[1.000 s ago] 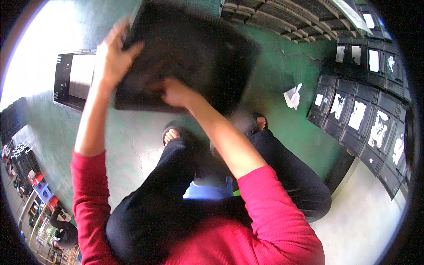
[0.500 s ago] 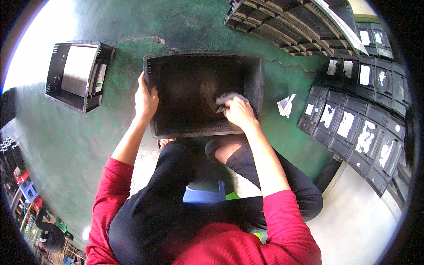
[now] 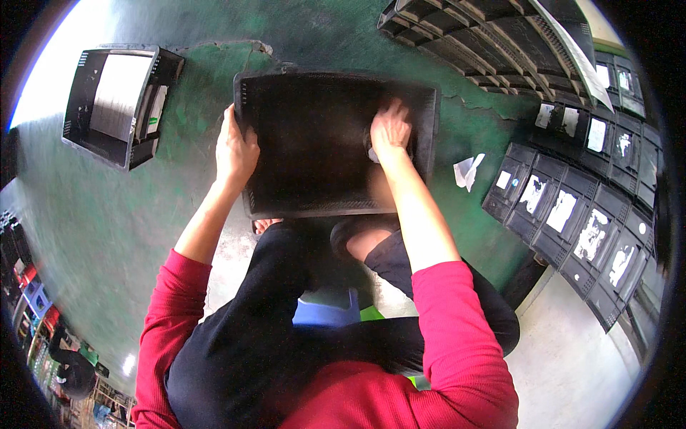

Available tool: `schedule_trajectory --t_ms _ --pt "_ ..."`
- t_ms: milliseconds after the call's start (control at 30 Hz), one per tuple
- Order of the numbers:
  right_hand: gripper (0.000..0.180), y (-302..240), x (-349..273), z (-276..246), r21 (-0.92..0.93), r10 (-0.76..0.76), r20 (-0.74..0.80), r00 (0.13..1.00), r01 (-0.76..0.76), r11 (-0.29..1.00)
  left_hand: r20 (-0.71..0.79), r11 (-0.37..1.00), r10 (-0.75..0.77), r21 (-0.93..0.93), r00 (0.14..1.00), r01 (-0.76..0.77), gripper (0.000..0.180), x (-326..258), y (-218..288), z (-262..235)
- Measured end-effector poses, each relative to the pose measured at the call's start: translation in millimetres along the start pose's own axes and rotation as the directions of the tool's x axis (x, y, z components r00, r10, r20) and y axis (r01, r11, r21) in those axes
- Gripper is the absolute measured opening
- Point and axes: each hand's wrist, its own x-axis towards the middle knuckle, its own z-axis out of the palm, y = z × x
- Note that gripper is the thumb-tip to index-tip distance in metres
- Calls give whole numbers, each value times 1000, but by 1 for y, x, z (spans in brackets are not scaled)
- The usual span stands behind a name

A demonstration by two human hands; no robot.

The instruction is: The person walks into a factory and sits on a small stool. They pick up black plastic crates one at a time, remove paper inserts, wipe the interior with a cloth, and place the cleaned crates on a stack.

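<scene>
A black plastic crate (image 3: 321,213) lies in front of my knees with its open side facing me. My left hand (image 3: 237,151) is closed around its left wall, thumb inside the rim. Inside the crate, toward the right wall, my right hand (image 3: 391,130) presses down, its fingers blurred by motion. A small edge of a greyish-white cloth (image 3: 372,152) shows beside that hand; the rest is hidden under it. The crate's inner floor is dark, with little detail visible.
Another black crate (image 3: 130,159) with a white sheet stands at the left. Right of my crate lies a torn white paper scrap (image 3: 468,172). Stacked black crates (image 3: 550,200) with peeling labels line the right side; more crates (image 3: 486,46) loom above. A blue stool (image 3: 327,313) shows beneath me.
My right hand has moved away from me inside the crate, taking the cloth along. My left hand keeps its hold on the left wall.
</scene>
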Motion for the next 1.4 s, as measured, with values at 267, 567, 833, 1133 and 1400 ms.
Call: schedule_trajectory --t_ms 267,567,833,1133,1400 --pt "32 5 -32 -25 -152 -347 -217 913 319 935 -20 999 -18 32 1000 18 48 -2 3 1" --pt "27 14 11 4 -322 -43 -114 992 4 947 7 1000 -12 -21 1000 12 48 -4 9 6" --pt "30 18 -73 -26 -295 8 187 982 49 954 -5 996 -51 -69 999 51 51 -7 14 12" --pt "44 -12 -59 -63 315 96 532 841 -302 900 -34 999 -11 -40 999 9 50 -7 10 14" --pt "32 -189 -38 -20 363 -312 124 942 249 898 -59 994 55 -89 997 -61 43 -4 5 14"
